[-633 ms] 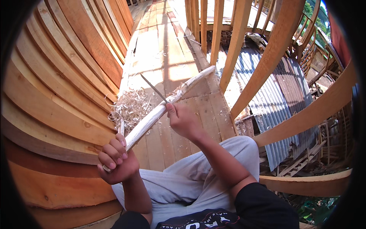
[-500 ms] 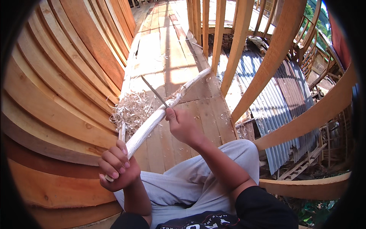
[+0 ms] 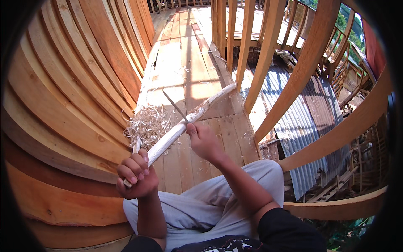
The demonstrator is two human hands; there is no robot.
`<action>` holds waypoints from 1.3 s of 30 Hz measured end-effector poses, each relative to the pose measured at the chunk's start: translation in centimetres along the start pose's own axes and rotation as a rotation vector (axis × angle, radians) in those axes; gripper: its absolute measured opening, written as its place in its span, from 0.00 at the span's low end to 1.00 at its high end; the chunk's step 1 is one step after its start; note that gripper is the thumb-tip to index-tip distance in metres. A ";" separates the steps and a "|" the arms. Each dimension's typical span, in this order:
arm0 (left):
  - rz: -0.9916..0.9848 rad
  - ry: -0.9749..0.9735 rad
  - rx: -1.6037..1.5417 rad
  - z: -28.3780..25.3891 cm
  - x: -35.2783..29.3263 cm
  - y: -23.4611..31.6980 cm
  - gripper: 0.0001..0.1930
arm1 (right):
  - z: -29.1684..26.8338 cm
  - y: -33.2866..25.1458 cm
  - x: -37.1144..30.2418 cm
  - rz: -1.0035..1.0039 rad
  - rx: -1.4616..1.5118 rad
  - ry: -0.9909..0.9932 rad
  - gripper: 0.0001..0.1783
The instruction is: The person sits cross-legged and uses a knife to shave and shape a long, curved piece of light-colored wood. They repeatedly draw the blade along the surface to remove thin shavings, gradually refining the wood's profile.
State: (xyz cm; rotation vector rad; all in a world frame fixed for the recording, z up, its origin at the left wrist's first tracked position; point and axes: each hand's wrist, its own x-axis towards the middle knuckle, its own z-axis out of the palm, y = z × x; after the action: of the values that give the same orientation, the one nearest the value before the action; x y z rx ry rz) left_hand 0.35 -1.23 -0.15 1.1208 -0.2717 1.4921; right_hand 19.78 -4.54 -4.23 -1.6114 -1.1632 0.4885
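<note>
A pale, peeled wooden stick (image 3: 170,137) slants from my lower left up to the right, its far end close to the railing. My left hand (image 3: 137,175) wraps round its near end, which pokes out below the fingers. In my right hand (image 3: 205,142) is a knife (image 3: 175,105); the fist hides its handle. The thin grey blade points up and left and lies across the stick, touching it about midway. Rougher, shaggy bark or fibre clings to the stick beyond the blade.
Curly wood shavings (image 3: 152,122) are heaped on the plank floor (image 3: 184,168) beside a wooden plank wall (image 3: 79,105) at left. Slatted railing posts (image 3: 300,80) stand at right, with corrugated metal roofing (image 3: 306,122) below them. My crossed legs (image 3: 252,180) are under my forearms.
Both hands and the stick appear slightly lower and to the right, as does the whole view. The blade sits a little nearer my left hand along the stick.
</note>
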 end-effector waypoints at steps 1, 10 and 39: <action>0.004 0.004 0.003 -0.1 0.0 -0.1 0.17 | 0.3 0.5 0.2 -0.009 0.012 0.008 0.23; -0.010 0.026 -0.029 -0.3 0.2 -0.1 0.19 | -1.0 1.1 1.4 0.103 -0.120 -0.068 0.35; -0.065 -0.044 0.031 -0.7 0.1 0.3 0.16 | -0.5 3.7 2.3 0.181 -0.376 0.183 0.32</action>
State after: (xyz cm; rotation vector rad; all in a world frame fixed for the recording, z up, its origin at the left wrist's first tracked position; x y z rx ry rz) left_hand -0.21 -0.70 -0.34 1.1776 -0.2410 1.4202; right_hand 22.82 -2.70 -6.81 -2.0517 -1.0161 0.2367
